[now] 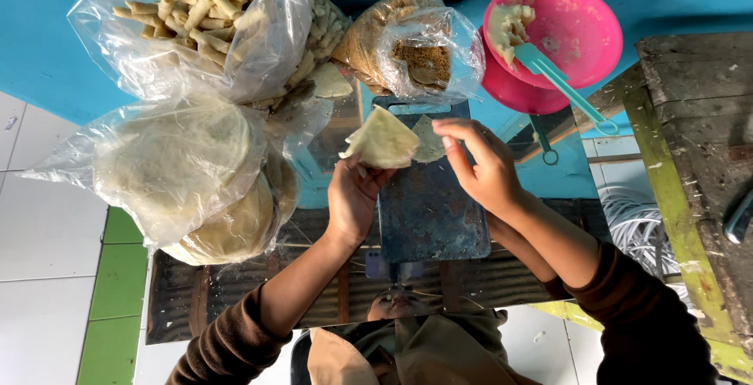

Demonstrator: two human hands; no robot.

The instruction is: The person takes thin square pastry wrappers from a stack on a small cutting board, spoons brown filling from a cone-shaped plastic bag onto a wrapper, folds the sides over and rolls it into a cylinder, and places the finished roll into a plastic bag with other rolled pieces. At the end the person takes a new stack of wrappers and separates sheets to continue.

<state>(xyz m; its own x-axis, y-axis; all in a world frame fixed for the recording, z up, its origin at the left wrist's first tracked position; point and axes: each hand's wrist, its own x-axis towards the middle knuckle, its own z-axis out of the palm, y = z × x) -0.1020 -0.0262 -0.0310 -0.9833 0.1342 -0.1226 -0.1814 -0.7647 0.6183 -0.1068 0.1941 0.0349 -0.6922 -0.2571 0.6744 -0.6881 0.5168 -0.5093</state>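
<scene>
My left hand (353, 197) pinches a folded wrapper (382, 140) by its lower corner, fingers closed on it from below, so the pale sheet fans up and away from my fingertips. Its long edge runs roughly left to right, tilted a little down toward the left. My right hand (482, 167) hovers just beside it, fingers curled and loosely open, holding nothing that I can see; the fingertips point at the wrapper's right edge and at a second pale piece (428, 139) lying just behind it on the dark board (427, 212). I cannot tell whether those fingertips touch that piece.

So the wrapper lies directly left of my right fingers, and the left hand already has it; the right is the free one and is close.

Beyond my fingertips sit a bag of crumbs (423, 59), a bag of rolled sticks (212, 16) and, to the right, a pink bowl (576, 20) with filling and a teal spoon (561, 79). Left of my left hand lies a bag of round wrappers (176, 169).
</scene>
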